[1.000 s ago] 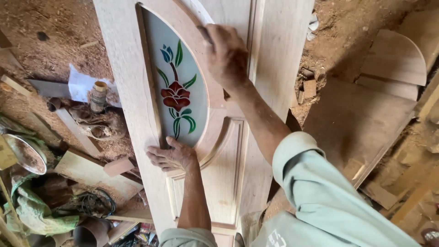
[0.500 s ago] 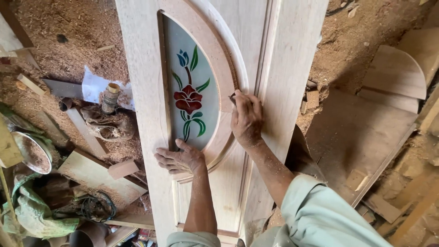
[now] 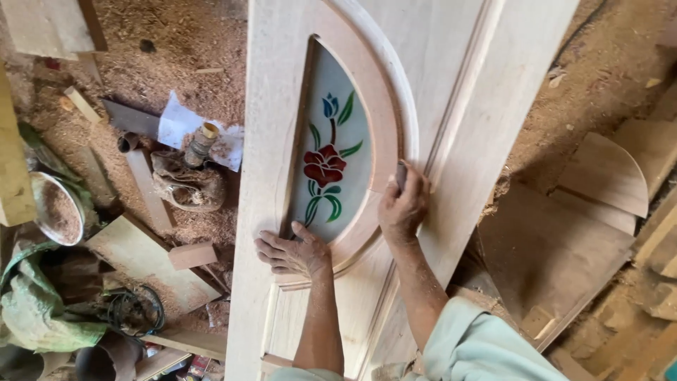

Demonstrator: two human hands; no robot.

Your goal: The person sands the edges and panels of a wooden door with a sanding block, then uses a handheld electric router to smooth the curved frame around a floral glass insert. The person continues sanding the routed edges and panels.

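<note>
Closest to the camera, a pale green sleeve (image 3: 486, 346) covers the person's right upper arm, and both bare forearms reach forward onto a pale wooden door (image 3: 465, 77) that lies lengthwise away from the viewer. The left hand (image 3: 290, 252) rests flat on the door, fingers spread and open, at the near corner of the curved wooden frame (image 3: 384, 113), touching the moulding and holding nothing. Just to its right, the right hand (image 3: 403, 204) presses against the outer edge of that frame, its grip closed around a small dark block (image 3: 401, 173) held against the wood; what the block is cannot be told.

Between the hands and further on, the half-round glass panel (image 3: 331, 155) sits inside the frame, frosted, with a red flower, green leaves and a blue bud painted on it.

Left of the door, the sawdust-covered floor (image 3: 176, 42) holds wood offcuts, a round metal bowl (image 3: 56, 209) of sawdust, a green cloth (image 3: 32, 310), a coiled cable (image 3: 134, 310) and white paper (image 3: 180, 127). Right of the door lie curved wooden boards (image 3: 599, 176).
</note>
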